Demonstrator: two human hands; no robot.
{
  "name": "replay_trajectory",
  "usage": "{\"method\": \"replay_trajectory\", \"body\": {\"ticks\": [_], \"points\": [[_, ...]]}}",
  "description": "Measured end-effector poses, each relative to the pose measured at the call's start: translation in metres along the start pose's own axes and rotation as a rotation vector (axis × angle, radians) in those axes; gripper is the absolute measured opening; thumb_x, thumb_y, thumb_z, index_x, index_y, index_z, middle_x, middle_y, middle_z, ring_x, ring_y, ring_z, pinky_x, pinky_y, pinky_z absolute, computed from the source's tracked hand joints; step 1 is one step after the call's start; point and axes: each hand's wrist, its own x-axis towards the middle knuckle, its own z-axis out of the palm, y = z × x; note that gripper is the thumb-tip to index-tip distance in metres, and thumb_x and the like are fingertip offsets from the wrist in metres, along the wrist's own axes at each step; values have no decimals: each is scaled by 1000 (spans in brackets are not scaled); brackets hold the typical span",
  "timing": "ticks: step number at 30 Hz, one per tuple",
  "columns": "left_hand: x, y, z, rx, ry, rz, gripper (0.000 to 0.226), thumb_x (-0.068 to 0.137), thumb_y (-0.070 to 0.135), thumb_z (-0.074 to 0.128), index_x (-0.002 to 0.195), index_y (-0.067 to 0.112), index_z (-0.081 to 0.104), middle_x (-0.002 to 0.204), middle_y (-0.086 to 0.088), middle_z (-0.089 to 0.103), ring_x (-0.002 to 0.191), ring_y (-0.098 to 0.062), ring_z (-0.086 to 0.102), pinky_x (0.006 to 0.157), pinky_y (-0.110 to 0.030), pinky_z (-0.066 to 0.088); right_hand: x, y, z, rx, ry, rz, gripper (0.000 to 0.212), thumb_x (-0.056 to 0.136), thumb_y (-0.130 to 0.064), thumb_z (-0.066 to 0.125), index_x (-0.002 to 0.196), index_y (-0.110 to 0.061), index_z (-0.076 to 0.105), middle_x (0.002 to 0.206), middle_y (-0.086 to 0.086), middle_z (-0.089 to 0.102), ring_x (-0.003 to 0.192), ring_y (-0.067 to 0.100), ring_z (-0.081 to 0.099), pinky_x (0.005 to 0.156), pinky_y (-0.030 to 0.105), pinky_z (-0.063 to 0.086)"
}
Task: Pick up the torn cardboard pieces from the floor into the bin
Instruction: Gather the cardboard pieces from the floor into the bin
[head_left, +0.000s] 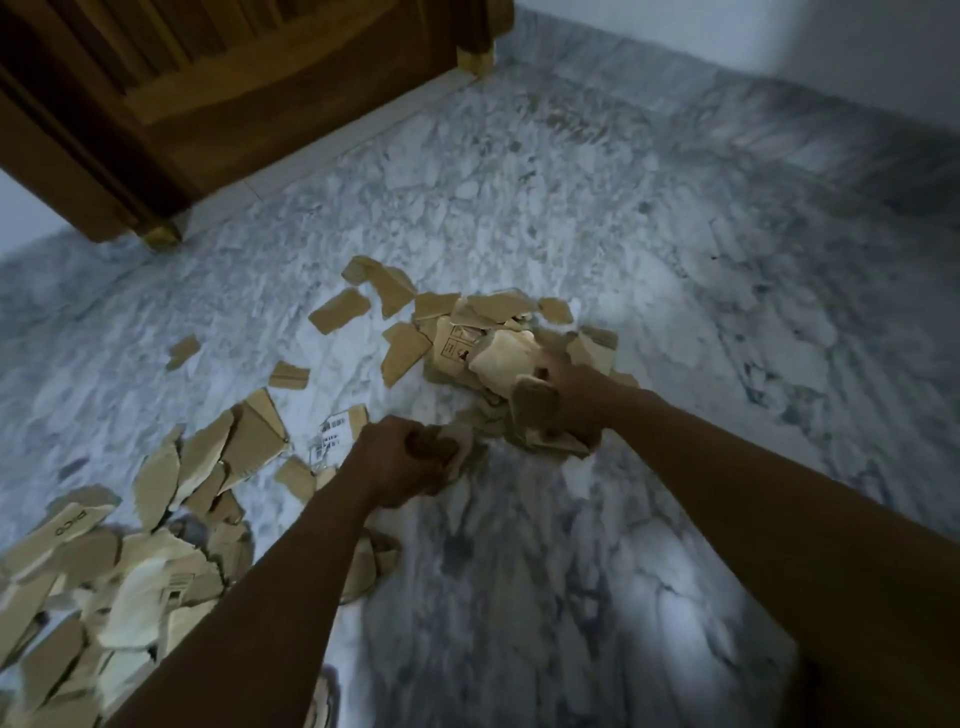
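Torn brown cardboard pieces lie scattered on the grey marble floor. One heap sits at the centre, a larger heap at the lower left, with loose scraps between. My right hand grips a bunch of pieces at the near side of the centre heap. My left hand is curled round a small piece just above the floor. A piece with a barcode label lies beside my left hand. No bin is in view.
A dark wooden door and its frame stand at the top left. A pale wall runs along the top right. Bare marble floor stretches to the right and near the bottom centre.
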Motion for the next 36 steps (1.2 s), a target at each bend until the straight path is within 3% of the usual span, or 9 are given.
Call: {"method": "replay_trajectory", "body": {"ticks": [2, 4, 11, 17, 21, 24, 26, 32, 36], "points": [[11, 18, -4, -95, 31, 14, 19, 72, 25, 80, 90, 20, 74, 79, -3, 73, 66, -15, 69, 49, -24, 53, -7, 18, -19, 9, 1, 98, 66, 76, -31, 82, 131, -14, 50, 122, 5, 62, 102, 24, 60, 76, 28, 44], [25, 35, -2, -237, 17, 6, 25, 74, 25, 78, 98, 22, 72, 83, -7, 73, 64, -19, 68, 49, -24, 51, -15, 42, -36, -32, 39, 255, 53, 78, -32, 80, 124, -11, 61, 121, 6, 64, 102, 26, 63, 75, 25, 45], [75, 90, 15, -57, -183, 305, 44, 80, 31, 74, 121, 17, 66, 110, -4, 68, 102, -22, 62, 89, -35, 50, -59, 95, -23, -331, 312, 467, 42, 91, -54, 56, 102, -14, 59, 105, 5, 61, 97, 30, 63, 75, 33, 52], [145, 154, 30, 152, -202, 420, 29, 83, 23, 67, 109, 10, 65, 97, -6, 69, 84, -16, 59, 59, -20, 37, -63, 116, 16, -264, 411, 573, 15, 98, -28, 51, 101, -14, 53, 98, 4, 60, 95, 29, 59, 61, 32, 34], [187, 198, 41, 485, -309, 500, 45, 65, 48, 60, 82, 7, 60, 76, -9, 60, 90, -33, 65, 72, -32, 45, -71, 114, 24, -219, 469, 660, 11, 98, -20, 47, 105, -13, 52, 104, 6, 58, 96, 29, 57, 62, 32, 32], [210, 200, 51, 621, -336, 572, 55, 63, 49, 65, 103, 12, 65, 110, -10, 57, 98, -31, 59, 85, -41, 52, -67, 116, 23, -206, 472, 715, 10, 97, -21, 48, 102, -13, 52, 102, 5, 57, 97, 30, 56, 62, 33, 32], [218, 195, 58, 586, -359, 601, 59, 65, 47, 71, 113, 14, 63, 122, -9, 52, 103, -30, 58, 83, -38, 49, -65, 124, 24, -160, 481, 722, 6, 94, -20, 51, 95, -14, 51, 98, 5, 59, 95, 30, 58, 60, 32, 32], [222, 186, 64, 466, -314, 722, 41, 68, 40, 78, 94, 21, 53, 97, -1, 51, 89, -24, 54, 69, -33, 36, -69, 137, 12, -20, 415, 772, 16, 87, -29, 62, 94, -15, 59, 95, 3, 62, 83, 23, 60, 62, 27, 39], [205, 188, 42, 298, -277, 695, 38, 60, 45, 75, 75, 26, 46, 76, 4, 49, 76, -22, 55, 59, -32, 37, -83, 132, -27, 283, 442, 777, 22, 73, -34, 79, 76, -21, 61, 69, -4, 58, 66, 16, 61, 52, 23, 39]]}}
